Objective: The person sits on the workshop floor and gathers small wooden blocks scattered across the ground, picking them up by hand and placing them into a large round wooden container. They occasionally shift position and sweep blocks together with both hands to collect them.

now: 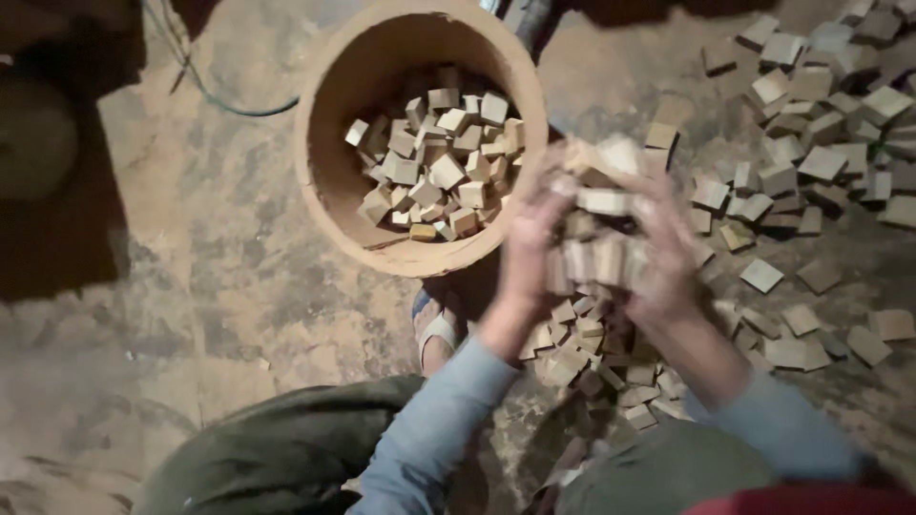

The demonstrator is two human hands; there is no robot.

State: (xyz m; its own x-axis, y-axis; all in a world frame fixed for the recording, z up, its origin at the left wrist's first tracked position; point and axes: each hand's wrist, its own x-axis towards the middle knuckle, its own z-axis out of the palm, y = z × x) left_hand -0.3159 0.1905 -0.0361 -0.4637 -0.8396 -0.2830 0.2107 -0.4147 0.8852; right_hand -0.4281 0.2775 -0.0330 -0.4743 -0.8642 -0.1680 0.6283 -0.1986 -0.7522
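- The ground is a worn, stained concrete floor (219, 267), dusty and mottled brown, dim at the edges; a dark cable (205, 91) curls across it at the upper left.
- A round, thick-walled wooden tub (320, 181) stands on the floor ahead of the person, its rim pale tan, and a layer of small wooden blocks (439, 162) already covers its bottom, well below the rim.
- The person squats; a sandalled foot (437, 329) shows just under the tub, between dark green trouser knees.
- The left hand (525, 257) and the right hand (663, 253) are pressed toward each other, clamped from both sides on a stacked handful of blocks (601, 229), lifted off the floor and just beside the tub's right rim. Motion blur smears the fingers, so the exact finger placement cannot be told.
- The held blocks are small, flat, roughly square offcuts of pale yellowish wood with sawn faces, piled unevenly, some jutting at the top.
- Below the hands lies a loose heap of blocks (592, 358), touching one another in disorder.
- To the right, many more scattered blocks (811, 162) spread across the floor toward the upper corner.
- By the look of it, the tub is only partly filled, while most of the blocks remain on the floor.
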